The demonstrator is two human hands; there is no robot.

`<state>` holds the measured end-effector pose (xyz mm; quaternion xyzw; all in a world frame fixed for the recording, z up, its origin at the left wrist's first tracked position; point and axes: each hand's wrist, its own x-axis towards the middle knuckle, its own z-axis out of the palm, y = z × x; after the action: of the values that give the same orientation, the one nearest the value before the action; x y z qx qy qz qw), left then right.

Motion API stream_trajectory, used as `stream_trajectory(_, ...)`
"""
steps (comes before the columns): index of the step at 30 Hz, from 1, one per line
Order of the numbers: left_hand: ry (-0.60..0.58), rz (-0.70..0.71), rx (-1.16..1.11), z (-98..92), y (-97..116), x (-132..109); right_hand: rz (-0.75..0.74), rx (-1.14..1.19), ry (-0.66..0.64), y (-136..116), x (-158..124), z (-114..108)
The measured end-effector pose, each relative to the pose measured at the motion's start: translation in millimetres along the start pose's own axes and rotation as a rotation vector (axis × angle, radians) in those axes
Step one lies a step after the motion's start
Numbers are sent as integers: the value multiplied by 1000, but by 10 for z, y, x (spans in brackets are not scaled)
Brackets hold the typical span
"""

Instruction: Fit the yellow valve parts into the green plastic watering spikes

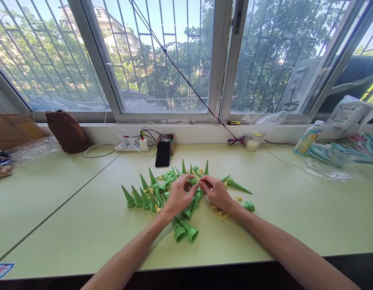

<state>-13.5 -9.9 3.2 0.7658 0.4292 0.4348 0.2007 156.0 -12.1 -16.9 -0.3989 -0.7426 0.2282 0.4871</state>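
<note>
Green plastic cones point(145, 200) stand and lie in a pile at the middle of the pale green table, several upright in a row on the left. My left hand point(180, 194), fingers closed, grips a green cone point(196, 199) whose tip points down. Close against it, my right hand point(215, 192) pinches at the cone's upper end; what lies between its fingertips is too small to make out. Small yellow pieces point(223, 214) are scattered below my right hand and among the cones. Two cones point(180, 233) lie nearest me with their open ends towards me.
A black phone point(163, 154) leans on a small box behind the pile. Further back are a power strip point(134, 148), a brown pouch point(67, 132), a plastic cup point(252, 141) and a bottle point(308, 137). Bagged items point(340, 153) lie at the right, near part of another person's hand.
</note>
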Motion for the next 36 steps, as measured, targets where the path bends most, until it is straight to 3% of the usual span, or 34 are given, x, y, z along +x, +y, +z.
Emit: stream_trajectory(36, -59, 63, 95, -18, 9, -4, 8, -42, -78, -34, 5, -29)
